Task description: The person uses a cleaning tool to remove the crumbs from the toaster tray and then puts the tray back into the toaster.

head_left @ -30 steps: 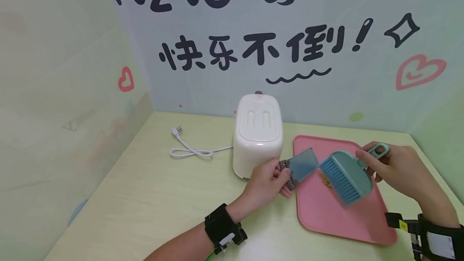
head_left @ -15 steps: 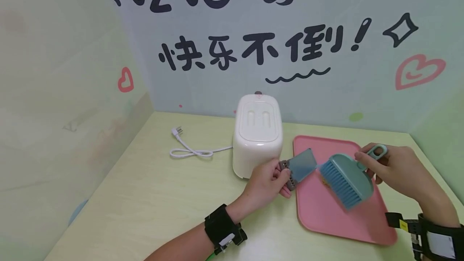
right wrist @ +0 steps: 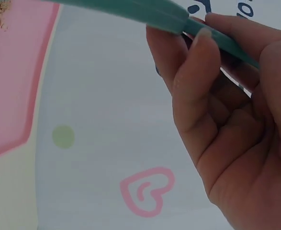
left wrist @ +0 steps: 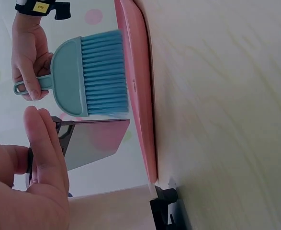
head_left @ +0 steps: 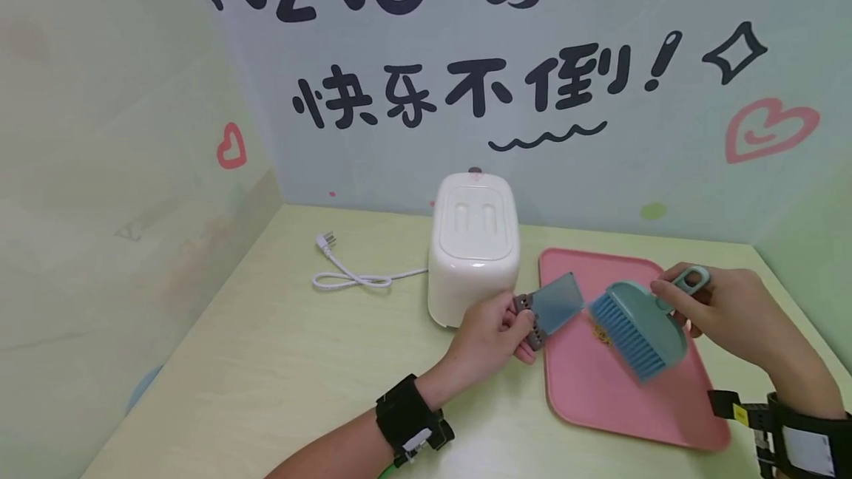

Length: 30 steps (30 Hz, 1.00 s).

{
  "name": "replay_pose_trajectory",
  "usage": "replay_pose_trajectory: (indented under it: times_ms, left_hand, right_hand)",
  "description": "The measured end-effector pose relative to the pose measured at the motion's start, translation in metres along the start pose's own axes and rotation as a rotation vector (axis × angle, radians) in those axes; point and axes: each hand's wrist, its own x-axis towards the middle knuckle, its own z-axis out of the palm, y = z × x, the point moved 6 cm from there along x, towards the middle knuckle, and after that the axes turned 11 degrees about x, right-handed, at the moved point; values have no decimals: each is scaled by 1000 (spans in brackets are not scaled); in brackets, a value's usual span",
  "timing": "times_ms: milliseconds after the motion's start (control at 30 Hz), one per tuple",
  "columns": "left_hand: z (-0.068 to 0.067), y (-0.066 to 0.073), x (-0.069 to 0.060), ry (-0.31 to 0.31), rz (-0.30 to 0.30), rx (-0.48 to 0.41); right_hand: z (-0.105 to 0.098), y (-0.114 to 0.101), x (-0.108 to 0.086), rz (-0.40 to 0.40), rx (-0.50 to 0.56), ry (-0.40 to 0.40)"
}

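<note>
My left hand (head_left: 489,331) pinches the dark end of a flat, shiny metal crumb tray (head_left: 559,300), thumb on top. The plate slants over the left edge of the pink tray (head_left: 579,390). My right hand (head_left: 728,309) grips the looped handle of a teal hand brush (head_left: 648,316) between thumb and fingers. Its blue bristles (left wrist: 104,72) hang over the pink tray, and their upper corner is close to the plate's tip; contact cannot be told. Tan crumbs (head_left: 602,334) lie on the pink tray, partly hidden by the bristles, and show in the right wrist view.
A white toaster (head_left: 474,242) stands just behind my left hand, near the back wall. From it a white cord (head_left: 359,279) with a plug runs left across the pale table (head_left: 299,375). Walls enclose the table at the back and both sides.
The brush has shifted slightly down and to the right, a little off the plate's corner. The left hand and the crumb tray have hardly moved.
</note>
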Motion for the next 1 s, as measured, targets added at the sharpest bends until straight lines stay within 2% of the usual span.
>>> replay_pose_trajectory:
  times_ms: [100, 300, 400, 533, 633, 767, 867, 1000]
  left_hand:
    - [1, -1, 0, 1, 3, 3]
    - [2, -1, 0, -7, -7, -2]
    - [2, -2, -1, -7, -16, -8]
    - [2, -2, -2, -6, -16, -16]
    - [3, -2, -1, -9, -15, -21]
    - [2, -1, 0, -7, -16, -23]
    - [1, 0, 0, 1, -16, -22]
    - [1, 0, 1, 6, -14, -24]
  right_hand:
    - [-4, 0, -3, 0, 12, 12]
    - [-13, -3, -4, -8, 84, 167]
    - [-8, -1, -2, 14, 118, 134]
    - [-3, 6, -2, 55, 32, 76]
    - [-9, 9, -3, 76, -18, 128]
    - [-15, 5, -2, 52, 56, 219]
    - [-11, 3, 1, 22, 84, 190]
    - [-7, 6, 2, 40, 2, 137]
